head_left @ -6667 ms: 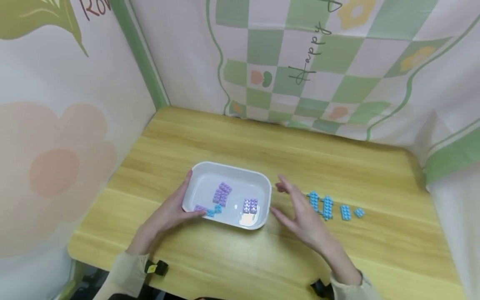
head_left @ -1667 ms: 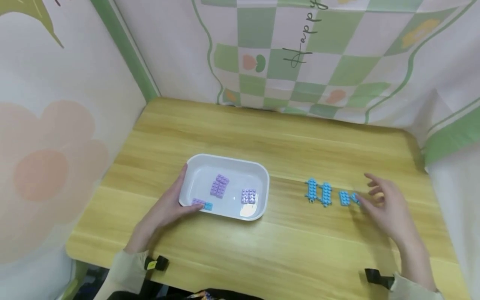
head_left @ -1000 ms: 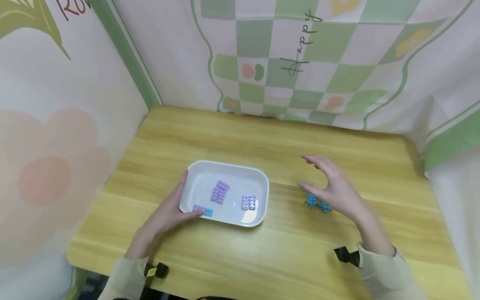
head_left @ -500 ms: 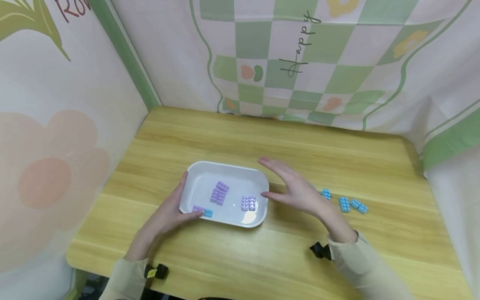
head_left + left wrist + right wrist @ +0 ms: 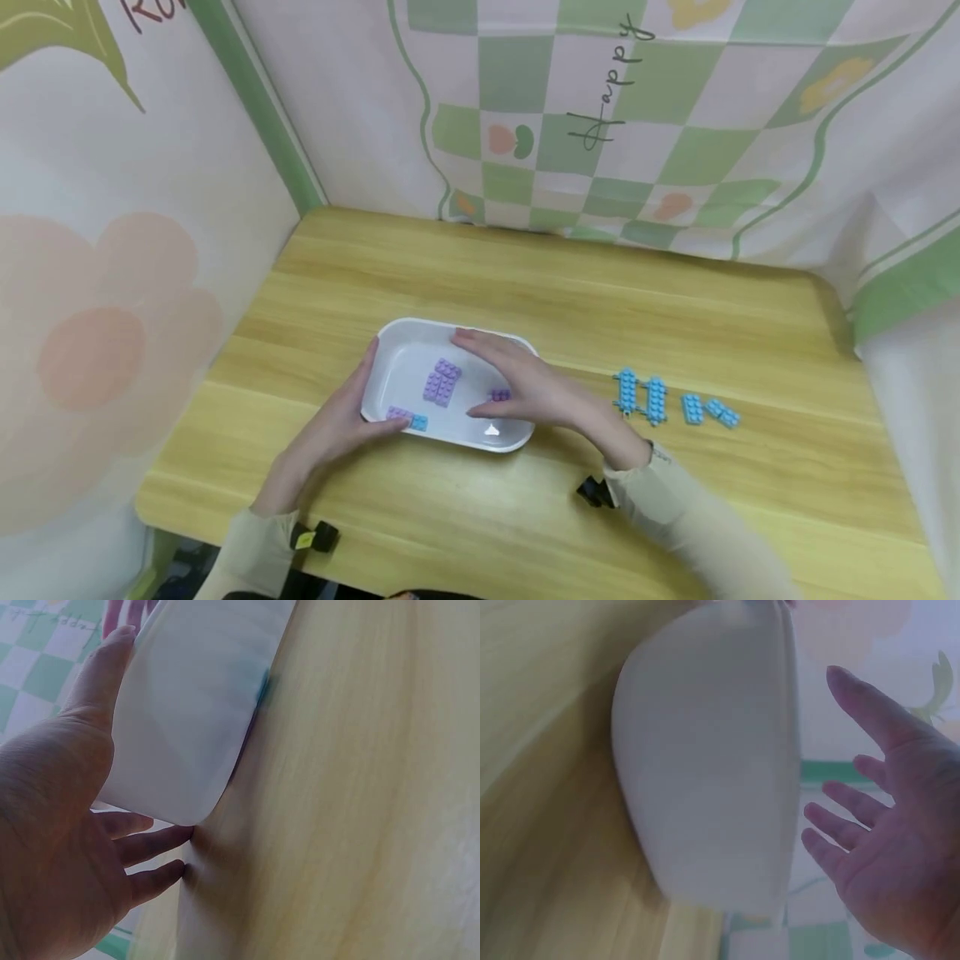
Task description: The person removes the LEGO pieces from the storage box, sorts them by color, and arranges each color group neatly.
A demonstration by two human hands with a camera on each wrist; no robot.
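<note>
A white tray [image 5: 420, 323] sits on the table with several purple bricks [image 5: 442, 383] inside. Near its front left corner, a purple brick [image 5: 399, 413] lies next to a small blue brick [image 5: 419, 423]. My left hand [image 5: 341, 412] grips the tray's left end, thumb over the near rim. In the left wrist view, that hand [image 5: 82, 817] is against the white wall. My right hand [image 5: 525, 385] reaches over the tray's right half, thumb and fingers spread, partly hiding more purple bricks [image 5: 498, 395]. The right wrist view shows that hand [image 5: 900, 825] holding nothing.
Right of the tray, two blue bricks with axle-like side pegs [image 5: 627, 392] lie parallel on the wooden table [image 5: 465, 517]. Beyond them are a blue brick [image 5: 692, 409] and two small blue bricks [image 5: 723, 413] end to end. A patterned curtain [image 5: 585, 125] hangs behind.
A small blue brick has left the tray and now lies beside the other small one at the right. My right hand has come back left over the tray. The left hand keeps its grip.
</note>
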